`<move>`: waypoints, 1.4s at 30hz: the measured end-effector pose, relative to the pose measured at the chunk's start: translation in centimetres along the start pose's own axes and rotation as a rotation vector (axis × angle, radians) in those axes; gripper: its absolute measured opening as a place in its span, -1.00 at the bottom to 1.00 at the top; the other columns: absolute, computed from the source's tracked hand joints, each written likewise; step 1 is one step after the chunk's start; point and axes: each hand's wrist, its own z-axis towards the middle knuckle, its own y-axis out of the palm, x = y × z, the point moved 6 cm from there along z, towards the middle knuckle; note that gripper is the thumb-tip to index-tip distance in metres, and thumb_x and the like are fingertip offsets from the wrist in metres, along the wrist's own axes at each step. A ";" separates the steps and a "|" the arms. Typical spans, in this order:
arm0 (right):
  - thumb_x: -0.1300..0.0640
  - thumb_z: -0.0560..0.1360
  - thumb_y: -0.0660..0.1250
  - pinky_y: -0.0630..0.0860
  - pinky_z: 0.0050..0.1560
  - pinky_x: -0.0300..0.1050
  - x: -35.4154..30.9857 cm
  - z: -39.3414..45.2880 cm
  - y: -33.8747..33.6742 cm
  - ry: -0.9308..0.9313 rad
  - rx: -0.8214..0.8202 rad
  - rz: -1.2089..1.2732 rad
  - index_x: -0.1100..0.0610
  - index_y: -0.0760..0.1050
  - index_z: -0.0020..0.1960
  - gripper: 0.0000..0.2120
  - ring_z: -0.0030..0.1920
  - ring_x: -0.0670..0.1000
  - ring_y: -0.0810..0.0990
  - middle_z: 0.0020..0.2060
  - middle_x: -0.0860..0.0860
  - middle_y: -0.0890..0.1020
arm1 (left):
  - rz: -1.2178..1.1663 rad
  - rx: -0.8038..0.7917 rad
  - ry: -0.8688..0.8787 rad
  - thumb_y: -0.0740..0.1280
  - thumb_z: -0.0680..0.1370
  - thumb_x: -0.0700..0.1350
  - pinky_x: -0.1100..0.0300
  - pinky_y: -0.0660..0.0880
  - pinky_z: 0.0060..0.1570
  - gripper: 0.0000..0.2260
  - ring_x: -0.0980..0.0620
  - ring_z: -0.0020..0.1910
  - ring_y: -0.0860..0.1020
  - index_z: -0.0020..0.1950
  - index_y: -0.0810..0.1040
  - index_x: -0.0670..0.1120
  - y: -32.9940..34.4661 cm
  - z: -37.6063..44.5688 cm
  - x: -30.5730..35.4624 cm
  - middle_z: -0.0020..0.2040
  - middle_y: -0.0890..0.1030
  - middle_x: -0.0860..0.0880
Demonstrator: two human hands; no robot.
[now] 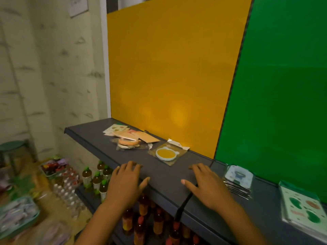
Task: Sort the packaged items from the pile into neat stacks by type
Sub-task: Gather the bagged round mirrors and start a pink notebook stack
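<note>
You're in small shop: dark grey metal display shelf point(99, 138), green-capped drink bottles point(97, 177) stocked below, teal baskets of packets point(17, 214).

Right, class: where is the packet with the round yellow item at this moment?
In the head view, the packet lies alone mid-shelf against the yellow panel, right of the pile, beyond and between both hands.

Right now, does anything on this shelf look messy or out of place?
Yes. The pile at the far left of the shelf is a jumble of overlapping packets lying at different angles. One yellow round packet lies alone, rotated, between that pile and the stacks on the right. Both hands hold nothing.
</note>
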 end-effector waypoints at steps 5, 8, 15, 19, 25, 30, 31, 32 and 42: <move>-0.35 0.53 0.05 0.40 0.26 -0.06 0.4 6.3 2.5 -0.028 0.008 0.022 0.02 0.24 0.43 -0.38 0.31 0.01 0.37 0.33 -0.03 0.38 | 0.002 -0.011 -0.032 0.05 0.57 0.28 0.03 0.24 0.39 -0.49 -0.03 0.38 0.32 0.44 0.28 0.06 1.9 4.6 -1.7 0.41 0.33 0.01; -0.33 0.53 0.08 0.39 0.27 -0.07 1.2 9.7 3.7 -0.025 0.012 0.060 -0.01 0.24 0.43 -0.41 0.33 0.00 0.36 0.36 -0.04 0.36 | -0.001 -0.042 -0.045 0.07 0.56 0.26 0.02 0.25 0.38 -0.50 -0.03 0.38 0.32 0.44 0.27 0.07 2.6 7.8 -2.4 0.42 0.32 0.01; -0.32 0.51 0.13 0.42 0.15 -0.14 3.1 15.4 5.5 -0.030 0.050 0.117 -0.01 0.34 0.32 -0.48 0.25 -0.03 0.40 0.25 -0.04 0.43 | -0.015 -0.028 -0.017 0.13 0.55 0.24 -0.02 0.37 0.30 -0.51 -0.08 0.39 0.32 0.42 0.30 0.04 4.8 14.3 -1.9 0.45 0.29 -0.04; -0.31 0.52 0.13 0.42 0.22 -0.12 4.6 16.2 6.7 0.017 0.020 0.149 0.02 0.31 0.36 -0.44 0.28 -0.03 0.39 0.29 -0.02 0.41 | -0.051 -0.066 0.013 0.14 0.55 0.25 0.04 0.42 0.21 -0.49 -0.05 0.31 0.38 0.41 0.30 0.02 7.3 16.5 -1.0 0.36 0.36 -0.05; -0.29 0.54 0.13 0.37 0.30 -0.13 6.4 16.6 7.2 0.073 -0.007 0.140 0.00 0.25 0.44 -0.43 0.35 -0.04 0.34 0.37 -0.03 0.36 | -0.156 -0.165 -0.030 0.15 0.54 0.25 0.04 0.46 0.16 -0.45 -0.09 0.27 0.41 0.43 0.27 -0.03 9.9 19.4 0.2 0.32 0.39 -0.11; -0.26 0.54 0.16 0.37 0.28 -0.15 7.2 17.4 7.1 0.123 -0.001 0.123 -0.01 0.26 0.41 -0.46 0.32 -0.04 0.35 0.34 -0.04 0.37 | -0.166 -0.243 -0.071 0.21 0.50 0.29 -0.03 0.46 0.14 -0.40 -0.15 0.29 0.39 0.39 0.26 -0.07 12.1 21.5 0.7 0.31 0.42 -0.16; -0.26 0.54 0.17 0.38 0.28 -0.15 7.3 17.5 7.2 0.133 -0.002 0.122 -0.01 0.26 0.41 -0.46 0.31 -0.05 0.35 0.34 -0.04 0.37 | -0.161 -0.254 -0.068 0.23 0.48 0.29 -0.03 0.45 0.14 -0.38 -0.15 0.30 0.38 0.38 0.25 -0.07 12.5 21.8 0.8 0.31 0.42 -0.16; -0.26 0.53 0.17 0.38 0.27 -0.15 7.3 17.6 7.3 0.147 -0.001 0.123 -0.02 0.27 0.41 -0.46 0.31 -0.05 0.36 0.34 -0.05 0.38 | -0.162 -0.261 -0.068 0.26 0.47 0.29 -0.03 0.44 0.13 -0.37 -0.16 0.30 0.37 0.38 0.26 -0.07 12.8 22.1 0.8 0.31 0.42 -0.16; -0.26 0.54 0.18 0.39 0.23 -0.15 7.4 18.7 6.0 0.223 0.055 0.095 -0.04 0.28 0.40 -0.48 0.30 -0.05 0.38 0.32 -0.07 0.39 | -0.386 -0.432 -0.105 0.44 0.31 0.28 0.17 0.40 -0.23 -0.52 -0.03 -0.08 0.55 -0.04 0.47 -0.07 14.2 24.9 -1.0 -0.11 0.54 -0.06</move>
